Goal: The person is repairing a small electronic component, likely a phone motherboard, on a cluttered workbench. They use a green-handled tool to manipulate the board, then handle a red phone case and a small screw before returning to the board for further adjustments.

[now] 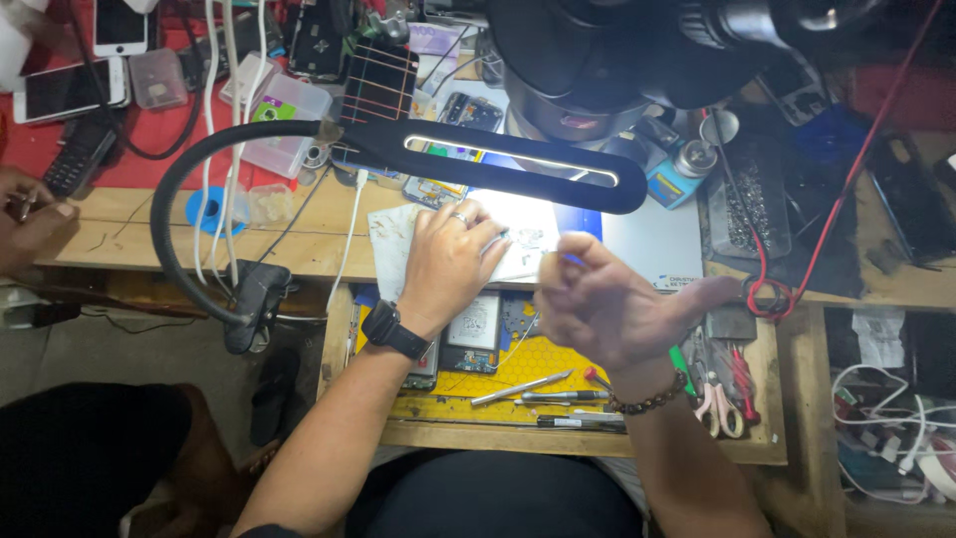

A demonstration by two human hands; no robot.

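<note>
White circuit board lies under the lamp; left hand presses it flat-fingered; right hand hovers beside, loosely curled, contents unclear.

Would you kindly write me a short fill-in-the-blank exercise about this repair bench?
1. The left hand wears a black ____ at the wrist.
2. The right hand wears a beaded ____.
3. The left hand presses on a white ____ under the lamp.
4. The drawer mat is ____.

Answers: watch; bracelet; sheet; yellow

Two white phones with dark screens lie at upper left. Clear plastic boxes sit beside them, one green-labelled.
</note>
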